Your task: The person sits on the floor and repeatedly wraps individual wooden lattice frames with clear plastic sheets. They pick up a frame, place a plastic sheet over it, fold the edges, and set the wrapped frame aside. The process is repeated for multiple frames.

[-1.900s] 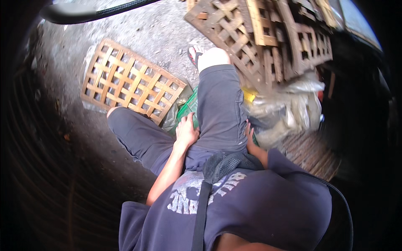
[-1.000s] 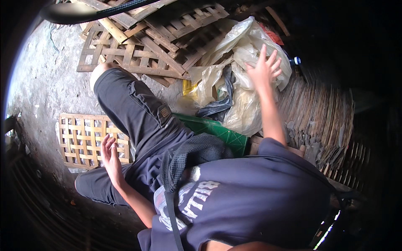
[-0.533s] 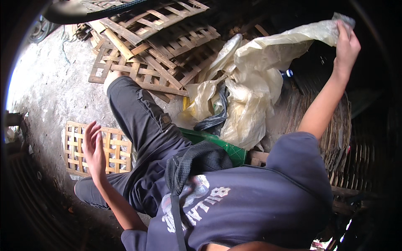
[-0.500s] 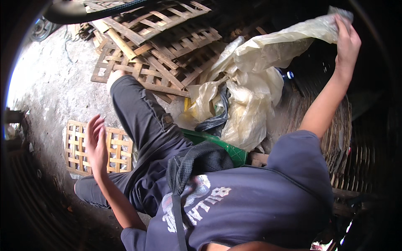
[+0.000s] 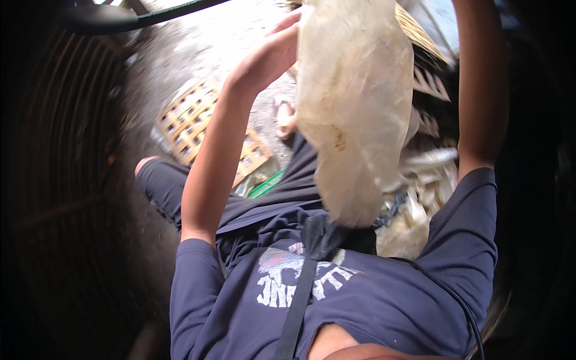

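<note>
A large, crumpled, cloudy plastic sheet (image 5: pixel 357 114), yellowish with brown stains, hangs in front of me from the picture's top edge down to my lap. My left hand (image 5: pixel 270 57) is raised at the sheet's left edge. Its finger ends pass behind the plastic, so their grip is hidden. On the other side my right forearm (image 5: pixel 482 84) reaches up past the sheet, and the right hand is cut off by the top edge. More crumpled plastic (image 5: pixel 414 222) lies in a heap at my right side, below the hanging sheet.
A woven slatted wood panel (image 5: pixel 191 117) lies on the floor at left, partly behind my left forearm. A green plastic edge (image 5: pixel 267 184) shows by my legs. More slatted wood (image 5: pixel 431 84) stands at far right. A dark cable (image 5: pixel 180 11) crosses the top left.
The plastic sheet has swung from the upper right to hang in front of me. My left hand has risen to its edge. My right hand has left the picture, and the view has turned.
</note>
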The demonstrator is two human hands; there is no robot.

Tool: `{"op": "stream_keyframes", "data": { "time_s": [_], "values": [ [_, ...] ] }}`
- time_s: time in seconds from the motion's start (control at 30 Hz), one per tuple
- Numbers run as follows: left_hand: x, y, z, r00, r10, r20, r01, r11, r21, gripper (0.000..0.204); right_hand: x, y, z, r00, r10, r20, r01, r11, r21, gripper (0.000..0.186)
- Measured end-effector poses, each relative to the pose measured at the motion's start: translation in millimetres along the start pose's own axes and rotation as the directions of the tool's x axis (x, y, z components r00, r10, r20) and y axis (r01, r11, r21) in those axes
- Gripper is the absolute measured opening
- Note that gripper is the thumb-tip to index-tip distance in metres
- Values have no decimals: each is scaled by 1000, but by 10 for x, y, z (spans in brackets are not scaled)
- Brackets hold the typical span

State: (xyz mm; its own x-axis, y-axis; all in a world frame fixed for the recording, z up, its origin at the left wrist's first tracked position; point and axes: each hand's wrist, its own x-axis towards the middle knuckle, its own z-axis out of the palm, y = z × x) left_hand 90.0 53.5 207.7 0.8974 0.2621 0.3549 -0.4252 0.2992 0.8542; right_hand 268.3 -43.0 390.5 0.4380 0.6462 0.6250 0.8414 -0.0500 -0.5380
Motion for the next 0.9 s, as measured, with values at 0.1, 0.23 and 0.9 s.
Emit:
{"op": "stream_keyframes", "data": {
  "time_s": [0.1, 0.23, 0.9],
  "values": [
    [-405, 241, -495, 968, 30, -251, -26, 999, 22, 43, 244, 152, 1185, 989, -6, 147, -12, 992, 126, 32],
    [-923, 455, -1249, 838, -139, -527, 263, 950, 168, 67, 253, 334, 2550, 951, 14, 310, -67, 984, 163, 35],
    [-1840, -1195, -2212, 617, 104, -780, 668, 455, 589, 68, -549, 968, 3256, 549, 344, 761, -797, 491, 353, 49]
  ]
}}
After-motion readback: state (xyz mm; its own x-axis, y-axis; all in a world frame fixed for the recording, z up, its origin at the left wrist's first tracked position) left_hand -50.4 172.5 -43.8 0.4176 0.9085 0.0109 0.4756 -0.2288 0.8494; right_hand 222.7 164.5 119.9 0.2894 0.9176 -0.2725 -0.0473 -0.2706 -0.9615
